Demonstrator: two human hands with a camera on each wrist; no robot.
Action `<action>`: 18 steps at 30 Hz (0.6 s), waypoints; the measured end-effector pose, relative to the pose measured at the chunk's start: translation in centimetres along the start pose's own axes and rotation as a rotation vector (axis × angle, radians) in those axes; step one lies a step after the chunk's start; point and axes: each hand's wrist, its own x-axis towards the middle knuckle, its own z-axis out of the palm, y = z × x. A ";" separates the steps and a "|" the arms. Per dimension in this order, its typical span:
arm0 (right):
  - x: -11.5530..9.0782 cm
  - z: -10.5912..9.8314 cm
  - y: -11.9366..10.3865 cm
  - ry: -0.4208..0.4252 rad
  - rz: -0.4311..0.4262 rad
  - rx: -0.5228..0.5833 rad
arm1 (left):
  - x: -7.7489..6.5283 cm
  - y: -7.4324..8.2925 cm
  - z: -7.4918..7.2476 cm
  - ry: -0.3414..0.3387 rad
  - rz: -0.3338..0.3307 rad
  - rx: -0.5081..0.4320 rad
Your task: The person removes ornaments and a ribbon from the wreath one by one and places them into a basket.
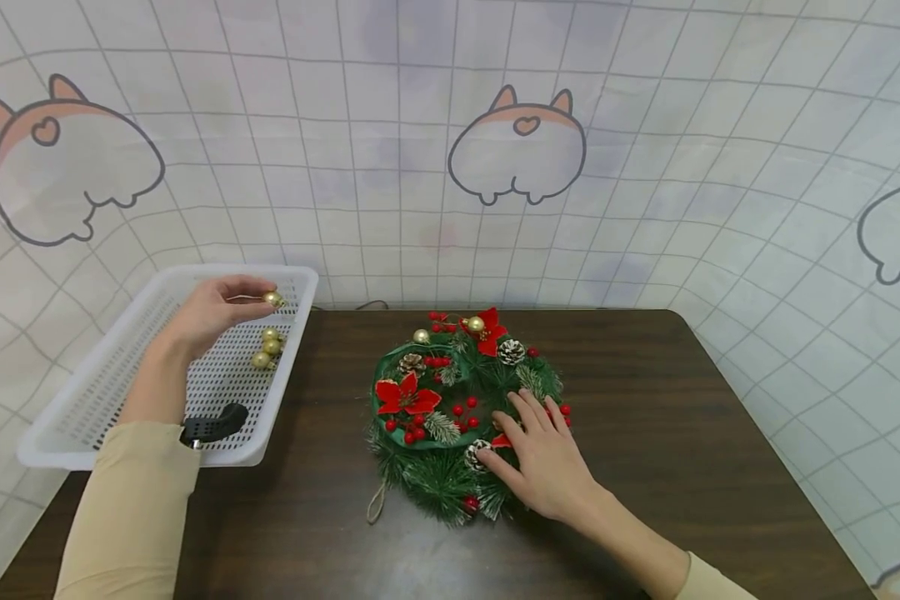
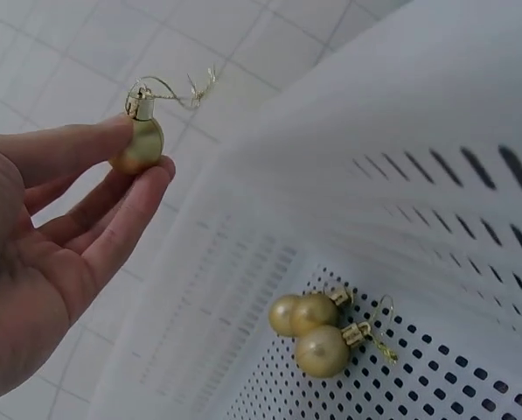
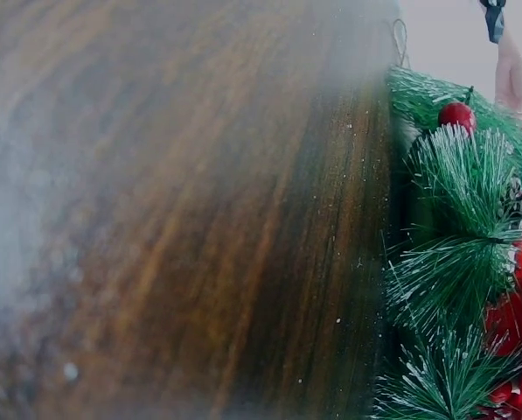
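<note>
Above the white basket (image 1: 146, 292), my left hand (image 1: 206, 312) pinches a small gold Christmas ball (image 1: 273, 298) between thumb and fingers. In the left wrist view that gold ball (image 2: 143, 144) has a cap and a loop of gold thread. Below it, three more gold balls (image 2: 323, 352) lie on the basket's perforated floor. On the table, a green Christmas wreath (image 1: 438, 483) carries red flowers, berries and pinecones, and two gold balls (image 1: 421, 337) sit at its far side. My right hand (image 1: 547, 462) rests on the wreath's right side, fingers spread. The right wrist view shows only pine sprigs (image 3: 462, 192) and berries beside the table.
The dark wooden table (image 1: 645, 367) meets a white gridded cloth backdrop (image 1: 390, 233) at its back and right. The basket stands at the table's left edge. A twine loop (image 1: 376, 504) sticks out from the wreath's near left side.
</note>
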 end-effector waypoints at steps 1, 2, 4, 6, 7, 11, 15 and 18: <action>0.0 0.0 0.0 0.001 0.000 0.001 | 0.1 -0.2 -0.1 -0.004 -0.006 0.019; 0.0 0.0 0.0 0.000 0.000 0.002 | 0.2 -0.4 -0.1 -0.009 -0.015 0.036; 0.0 0.0 0.0 -0.001 0.001 0.003 | 0.4 -0.8 -0.3 -0.019 -0.040 0.058; -0.1 -0.1 0.0 -0.006 0.002 0.005 | 0.5 -1.3 -0.4 -0.034 -0.058 0.070; -0.1 -0.1 0.0 -0.007 0.003 0.005 | 0.5 -1.5 -0.4 -0.041 -0.066 0.070; -0.2 -0.1 -0.1 -0.016 0.005 0.011 | 0.5 -2.0 -0.5 -0.063 -0.086 0.067; -0.1 -0.1 0.0 -0.018 0.003 0.011 | 0.7 -2.2 -0.7 -0.077 -0.106 0.083; 0.0 -0.2 0.0 -0.013 -0.004 0.009 | 0.8 -2.4 -0.7 -0.081 -0.119 0.090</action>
